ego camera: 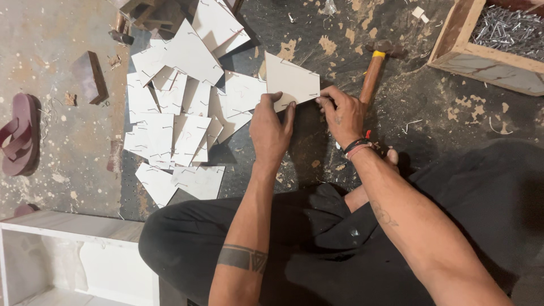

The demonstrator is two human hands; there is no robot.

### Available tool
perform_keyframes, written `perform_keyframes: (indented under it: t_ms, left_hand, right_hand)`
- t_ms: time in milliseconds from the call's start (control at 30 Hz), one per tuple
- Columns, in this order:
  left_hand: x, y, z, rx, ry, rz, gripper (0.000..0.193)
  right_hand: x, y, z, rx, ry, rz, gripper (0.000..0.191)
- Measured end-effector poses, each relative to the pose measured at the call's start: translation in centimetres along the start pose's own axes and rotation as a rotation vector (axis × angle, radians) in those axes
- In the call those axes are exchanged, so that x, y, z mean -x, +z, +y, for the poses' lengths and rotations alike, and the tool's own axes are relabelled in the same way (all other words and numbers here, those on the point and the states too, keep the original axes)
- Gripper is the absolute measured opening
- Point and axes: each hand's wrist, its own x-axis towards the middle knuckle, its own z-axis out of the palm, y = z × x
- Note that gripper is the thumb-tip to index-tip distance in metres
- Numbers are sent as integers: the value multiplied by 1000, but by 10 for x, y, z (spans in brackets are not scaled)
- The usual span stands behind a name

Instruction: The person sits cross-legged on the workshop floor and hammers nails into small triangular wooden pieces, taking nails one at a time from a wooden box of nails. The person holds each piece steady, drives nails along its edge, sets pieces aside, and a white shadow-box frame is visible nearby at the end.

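Dark work surface [430,107]: worn, scuffed black sheet, flecked with pale patches and sawdust; the person sits at its near edge in black trousers.

Heap of white panels [175,113]: flat, thin, angular cut pieces, matt white faces, small metal staples or nails showing along the edges; overlapping loosely, left of the hands.

Wooden box [453,48]: raw plywood walls, top right corner, filled with bright steel nails [507,28].

White panel [292,82]: single flat four-sided piece, smooth pale face, thin edge, lying on the dark surface just above both hands, apart from the heap by a narrow gap.

Left hand [271,127]: fingers pressed on the panel's lower left edge, pinching it.

Right hand [343,113]: fingertips closed on the panel's lower right corner; black and red bands at the wrist.

Hammer [372,73]: orange-brown wooden handle, dark head, lying on the surface behind the right hand, not gripped.

Maroon sandal [20,136]: rubber, on the concrete floor, far left.
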Motion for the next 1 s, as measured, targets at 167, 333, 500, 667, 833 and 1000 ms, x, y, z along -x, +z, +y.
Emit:
perform_keyframes:
  t_ms: [167, 333, 500, 667, 833, 1000]
  left_hand:
    - [2, -4, -2, -6, -71, -13, 35]
    - [7, -8, -3, -40, -8, 42, 34]
    - [10, -14, -4, 97, -134, -23, 34]
    - [1, -17, -14, 180, -99, -1, 32]
    - [-11, -13, -24, 146, -73, 55, 31]
    - [-10, -13, -24, 149, -42, 82, 30]
  right_hand:
    - [15, -3, -2, 265, -231, 145, 33]
    - [35, -11, 19, 374, -45, 360, 80]
    - [38, -10, 33, -75, 267, 321, 66]
    - [60, -16, -5, -660, 502, 239, 37]
    - [92, -33, -54, -841, 473, 31, 38]
    - [118, -16, -73, -731, 627, -46, 35]
